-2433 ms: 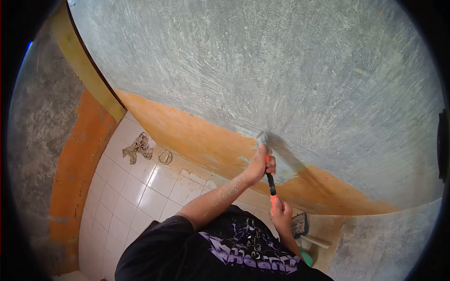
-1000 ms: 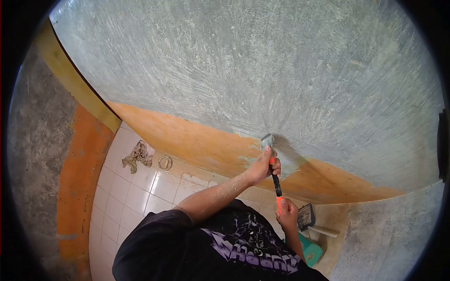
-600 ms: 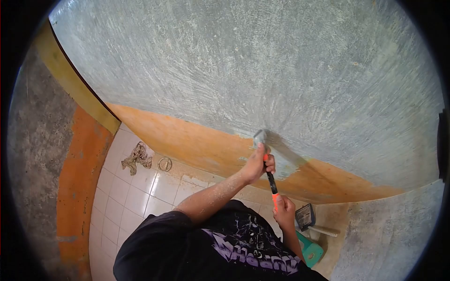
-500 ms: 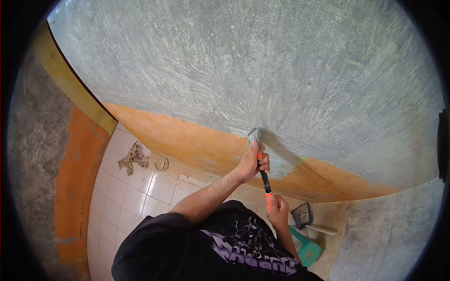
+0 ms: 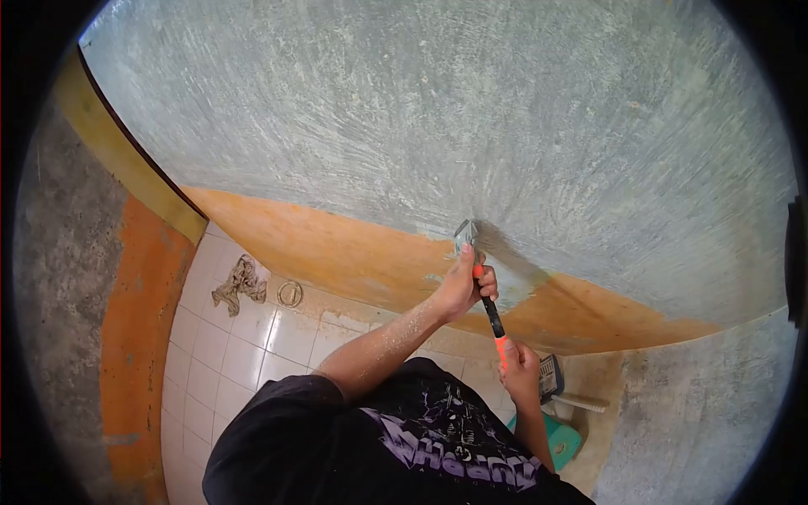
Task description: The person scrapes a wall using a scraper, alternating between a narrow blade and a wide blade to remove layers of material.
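A long-handled scraper point(image 5: 492, 318) with a black and orange grip slants across the middle, its metal head point(image 5: 465, 231) against the wall where grey surface meets orange paint. Close behind that head, my left hand point(image 5: 461, 286) is wrapped round the upper handle, thumb stretched up along it. My right hand point(image 5: 521, 370) grips the orange lower end of the same handle, nearer my body. Pale dust specks cover my left forearm. Around the scraper head, the wall point(image 5: 379, 109) is scratched grey above and orange point(image 5: 337, 252) below.
On the tiled floor point(image 5: 206, 345) at the left lie a crumpled cloth point(image 5: 240, 284) and a ring-shaped object point(image 5: 289, 294). Beside my right forearm are a dark dustpan-like item point(image 5: 550, 377) with a pale handle and a green plastic object point(image 5: 562, 441). Another wall point(image 5: 707, 404) stands at the right.
Both hands and the scraper have moved to the right, the scraper head slightly upward along the wall. My right hand now covers part of the dark dustpan-like item. Both grips are kept.
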The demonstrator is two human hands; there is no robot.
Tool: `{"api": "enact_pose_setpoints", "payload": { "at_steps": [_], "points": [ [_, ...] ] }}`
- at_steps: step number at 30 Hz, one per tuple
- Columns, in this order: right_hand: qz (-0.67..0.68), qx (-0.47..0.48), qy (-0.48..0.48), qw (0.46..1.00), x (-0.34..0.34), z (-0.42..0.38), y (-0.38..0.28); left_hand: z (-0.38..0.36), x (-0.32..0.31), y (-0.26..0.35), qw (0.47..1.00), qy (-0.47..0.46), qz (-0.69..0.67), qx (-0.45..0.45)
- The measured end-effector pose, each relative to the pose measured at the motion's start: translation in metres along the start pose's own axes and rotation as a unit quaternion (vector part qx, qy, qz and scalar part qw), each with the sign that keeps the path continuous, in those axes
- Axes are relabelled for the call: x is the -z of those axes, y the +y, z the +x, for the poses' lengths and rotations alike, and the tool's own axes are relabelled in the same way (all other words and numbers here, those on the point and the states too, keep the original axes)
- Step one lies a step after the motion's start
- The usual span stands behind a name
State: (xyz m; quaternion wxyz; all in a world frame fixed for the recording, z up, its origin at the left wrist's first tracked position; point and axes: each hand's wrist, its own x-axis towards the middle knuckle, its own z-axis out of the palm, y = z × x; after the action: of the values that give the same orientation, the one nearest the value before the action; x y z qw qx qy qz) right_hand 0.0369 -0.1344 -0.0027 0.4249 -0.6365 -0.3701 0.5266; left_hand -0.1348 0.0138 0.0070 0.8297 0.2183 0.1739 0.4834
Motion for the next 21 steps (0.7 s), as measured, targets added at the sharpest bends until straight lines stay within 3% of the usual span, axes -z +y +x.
{"api": "enact_pose_setpoints", "payload": {
  "at_steps": [6,10,13,20,21],
  "points": [
    [-0.061,0.061,0.021,0.996,-0.020,0.000,0.005,-0.003,0.019,0.008,1.000,-0.016,-0.021,-0.017],
    [-0.011,-0.010,0.003,1.000,-0.010,-0.008,-0.011,-0.002,0.004,0.005,1.000,-0.016,-0.005,-0.003],
    [-0.117,0.067,0.006,0.991,-0.028,0.000,-0.007,-0.010,0.020,0.023,0.999,-0.017,-0.021,-0.020],
    [-0.035,-0.002,0.018,0.999,-0.024,-0.008,-0.021,-0.005,0.017,0.019,1.000,-0.003,-0.017,-0.014],
    [-0.066,0.034,0.009,0.997,-0.032,-0.003,-0.023,-0.007,0.022,0.024,1.000,-0.001,-0.018,-0.021]
  ]
}}
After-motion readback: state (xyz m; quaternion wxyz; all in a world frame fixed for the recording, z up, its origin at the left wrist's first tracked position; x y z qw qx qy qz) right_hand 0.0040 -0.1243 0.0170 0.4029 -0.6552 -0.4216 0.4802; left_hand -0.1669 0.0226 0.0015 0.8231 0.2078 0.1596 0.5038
